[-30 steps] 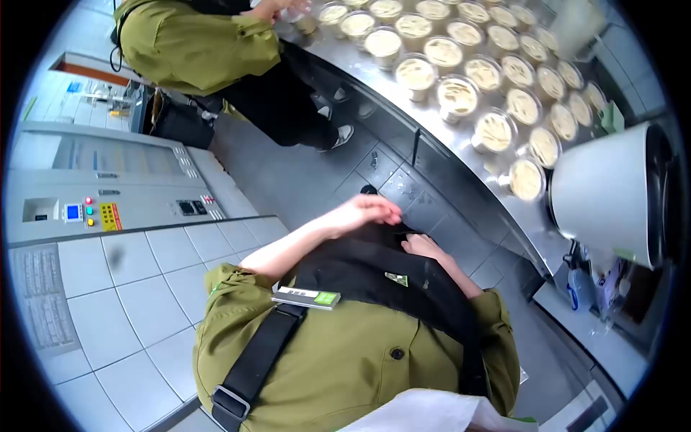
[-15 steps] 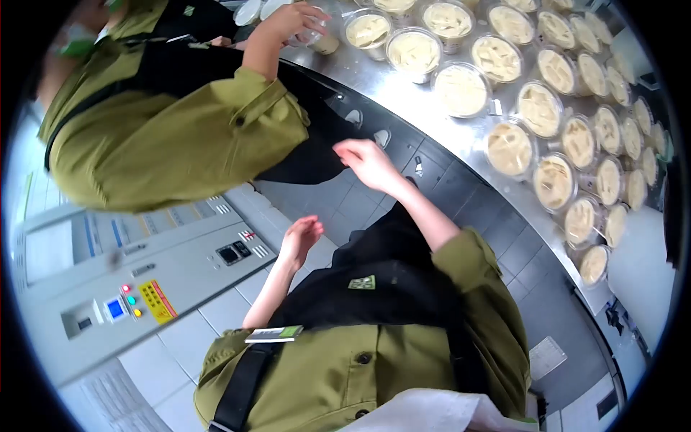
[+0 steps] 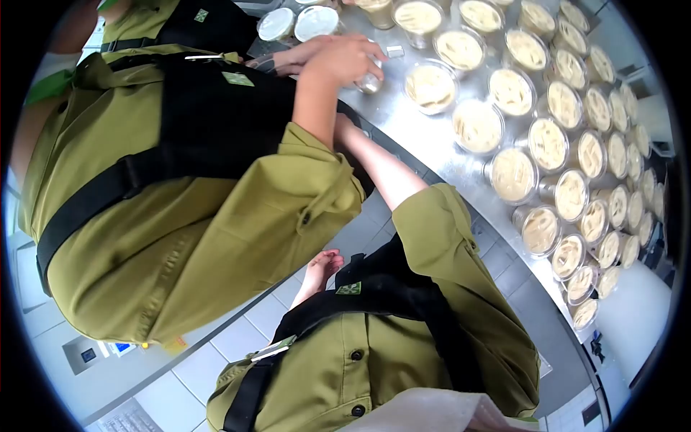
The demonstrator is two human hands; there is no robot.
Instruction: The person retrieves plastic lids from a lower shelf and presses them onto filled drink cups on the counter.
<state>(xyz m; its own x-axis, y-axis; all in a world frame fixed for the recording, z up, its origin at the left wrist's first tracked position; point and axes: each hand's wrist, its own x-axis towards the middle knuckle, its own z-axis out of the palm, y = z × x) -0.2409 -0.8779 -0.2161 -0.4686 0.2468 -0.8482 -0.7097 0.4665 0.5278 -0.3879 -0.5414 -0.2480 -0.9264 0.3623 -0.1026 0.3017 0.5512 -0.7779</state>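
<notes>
My right hand [image 3: 345,132] reaches forward beside the steel table, mostly hidden behind a co-worker's forearm; its fingers do not show. Low by my apron, my left hand [image 3: 324,267] has loosely bent fingers that are apart, with nothing in them. Just beyond my right hand, the co-worker's hand [image 3: 344,59] is at the table's edge on a small clear cup [image 3: 370,81]. To the right of it, clear plastic cups [image 3: 430,86] with pale, cream-coloured contents stand in rows.
The steel table [image 3: 425,133] curves along my right side, its edge close to my arm. A co-worker in an olive shirt [image 3: 237,209] stands close on my left. White-topped cups [image 3: 317,23] stand at the far end. Behind the co-worker is a grey cabinet [image 3: 79,367].
My right hand has moved forward, behind the co-worker's forearm. My left hand now sits closer to my apron. The co-worker fills more of the view, and the view has shifted.
</notes>
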